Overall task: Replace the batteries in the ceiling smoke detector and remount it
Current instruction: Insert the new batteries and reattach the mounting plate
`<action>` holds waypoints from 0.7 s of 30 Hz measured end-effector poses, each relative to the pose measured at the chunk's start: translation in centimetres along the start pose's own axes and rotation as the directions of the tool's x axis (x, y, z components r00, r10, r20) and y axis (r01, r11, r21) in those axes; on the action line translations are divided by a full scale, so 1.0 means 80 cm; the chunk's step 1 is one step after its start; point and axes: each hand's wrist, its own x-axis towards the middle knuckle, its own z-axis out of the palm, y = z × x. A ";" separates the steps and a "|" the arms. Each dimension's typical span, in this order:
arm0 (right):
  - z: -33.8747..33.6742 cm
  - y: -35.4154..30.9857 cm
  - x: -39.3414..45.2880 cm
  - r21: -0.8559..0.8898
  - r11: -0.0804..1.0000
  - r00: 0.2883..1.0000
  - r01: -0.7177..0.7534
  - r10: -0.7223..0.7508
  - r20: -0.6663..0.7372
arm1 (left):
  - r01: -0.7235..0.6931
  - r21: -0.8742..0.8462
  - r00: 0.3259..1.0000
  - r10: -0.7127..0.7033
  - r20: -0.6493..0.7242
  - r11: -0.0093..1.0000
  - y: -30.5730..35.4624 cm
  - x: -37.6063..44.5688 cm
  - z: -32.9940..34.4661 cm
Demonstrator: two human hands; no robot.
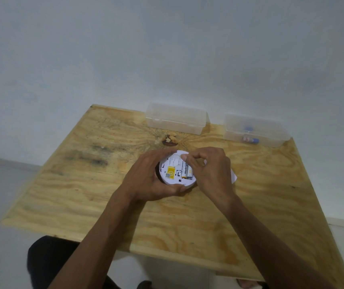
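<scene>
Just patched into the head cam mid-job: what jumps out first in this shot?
Mid-table, the left hand grips the upturned white smoke detector, its back showing a yellow label and a seated battery. The right hand has its fingers curled over that battery. Along the far edge of the plywood table stand two clear plastic boxes; the right box holds small items, seemingly batteries.
</scene>
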 end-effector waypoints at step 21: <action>0.009 0.008 -0.036 -0.353 0.913 0.952 0.205 -0.270 -0.145 | 0.080 -0.034 0.996 -0.080 0.028 0.996 -0.001 -0.003 0.004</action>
